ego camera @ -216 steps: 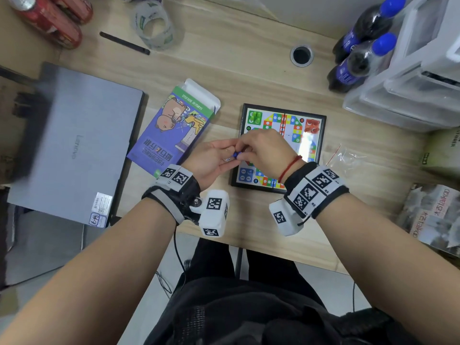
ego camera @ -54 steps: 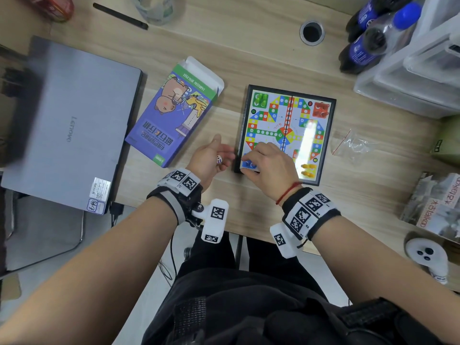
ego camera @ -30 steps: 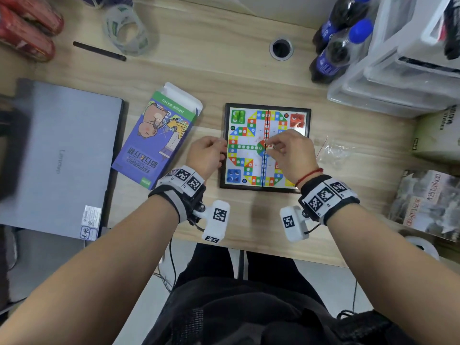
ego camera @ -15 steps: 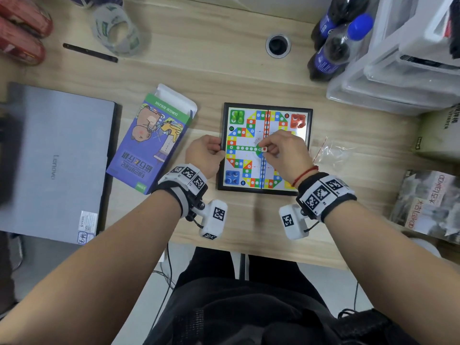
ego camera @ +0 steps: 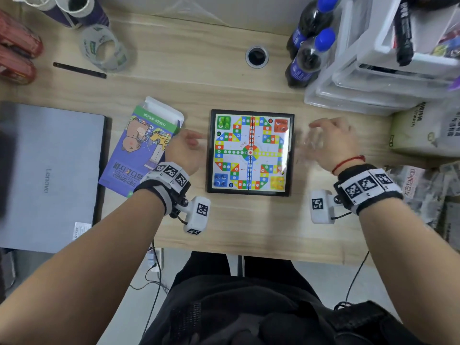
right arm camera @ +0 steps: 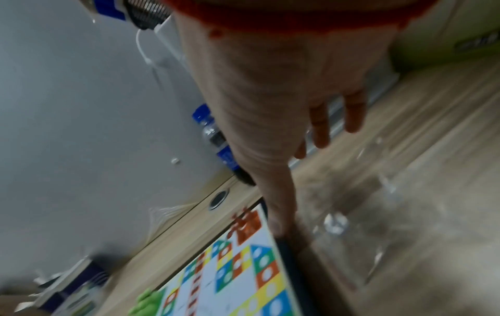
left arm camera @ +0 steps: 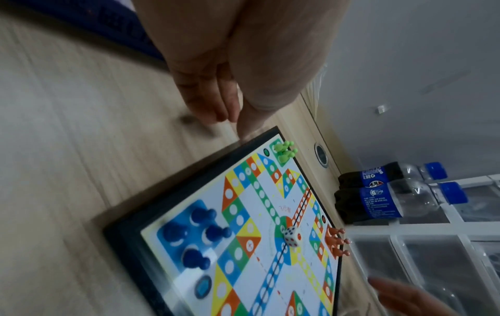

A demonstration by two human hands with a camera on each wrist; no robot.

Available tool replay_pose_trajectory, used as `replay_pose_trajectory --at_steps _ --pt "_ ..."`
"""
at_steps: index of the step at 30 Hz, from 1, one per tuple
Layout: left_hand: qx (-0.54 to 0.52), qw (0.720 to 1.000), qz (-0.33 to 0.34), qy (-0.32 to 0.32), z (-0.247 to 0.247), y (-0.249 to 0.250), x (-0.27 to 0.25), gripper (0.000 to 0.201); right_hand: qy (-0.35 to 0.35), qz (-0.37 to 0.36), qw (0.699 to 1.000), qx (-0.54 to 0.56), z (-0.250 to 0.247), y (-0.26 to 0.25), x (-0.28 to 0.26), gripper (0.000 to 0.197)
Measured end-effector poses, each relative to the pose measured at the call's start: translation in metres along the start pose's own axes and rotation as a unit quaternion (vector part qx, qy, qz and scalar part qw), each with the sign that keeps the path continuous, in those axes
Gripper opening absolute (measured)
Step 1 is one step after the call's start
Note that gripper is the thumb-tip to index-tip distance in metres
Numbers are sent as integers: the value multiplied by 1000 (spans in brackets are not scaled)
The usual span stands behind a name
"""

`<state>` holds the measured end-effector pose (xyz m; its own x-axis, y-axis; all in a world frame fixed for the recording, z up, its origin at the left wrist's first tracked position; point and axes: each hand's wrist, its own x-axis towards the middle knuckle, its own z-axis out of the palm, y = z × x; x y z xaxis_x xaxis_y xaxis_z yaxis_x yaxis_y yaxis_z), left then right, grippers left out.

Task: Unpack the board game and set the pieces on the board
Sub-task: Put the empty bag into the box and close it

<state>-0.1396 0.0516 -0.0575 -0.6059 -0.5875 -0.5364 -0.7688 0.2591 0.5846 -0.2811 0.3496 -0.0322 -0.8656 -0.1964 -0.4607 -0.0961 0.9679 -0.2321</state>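
The board (ego camera: 250, 153) lies flat on the desk (ego camera: 189, 90), green, red, blue and yellow pieces grouped in its corners and a die (left arm camera: 292, 236) at its centre, apparently ready for play. The left hand (ego camera: 183, 151) and right hand (ego camera: 332, 143) flank it, fingers loosely spread, holding nothing.

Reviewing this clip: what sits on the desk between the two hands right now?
In the head view, the game board lies between the left hand and right hand, with the die at its centre and pieces in all four corners.
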Motion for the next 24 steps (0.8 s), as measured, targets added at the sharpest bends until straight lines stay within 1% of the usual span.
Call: replay_pose_trajectory --at_steps 1,2,3,4,6,8,10,12,14,17,19,21,23,24 --pt "20 999 18 17 -5 3 2 25 -38 20 999 -15 -2 7 1 68" --pt "48 997 43 34 -10 5 4 27 -69 31 997 -22 -3 12 2 71" --pt "84 993 67 53 -15 6 5 29 -90 30 995 -27 -1 14 2 70" --pt "119 986 87 71 -21 8 6 33 -102 30 994 -39 2 14 2 64" --pt "170 975 99 99 -29 11 6 45 -100 32 992 -64 5 11 2 47" --pt "218 965 73 123 -37 12 6 67 -78 34 994 -75 0 3 3 29" --pt "252 958 22 135 -48 9 8 93 -33 16 998 -51 -12 -11 6 19" --pt "258 958 -23 121 -56 3 14 118 4 -11 1000 -12 -26 -32 8 22" --pt "264 958 -55 97 -66 -7 20 132 5 -42 998 45 -35 -62 7 30" --pt "268 958 -77 66 -77 -22 27 138 -13 -92 986 135 -32 -113 4 28" --pt "262 962 -69 44 -78 -28 29 137 -22 -114 980 164 -24 -138 3 32" --pt "267 962 -43 30 -81 -32 31 133 -33 -154 974 164 -15 -161 0 24" --pt "269 963 0 20 -83 -33 31 131 -34 -210 964 159 -9 -180 -5 11" --pt "261 965 26 16 -84 -32 30 130 -26 -236 960 151 -7 -189 -7 9"
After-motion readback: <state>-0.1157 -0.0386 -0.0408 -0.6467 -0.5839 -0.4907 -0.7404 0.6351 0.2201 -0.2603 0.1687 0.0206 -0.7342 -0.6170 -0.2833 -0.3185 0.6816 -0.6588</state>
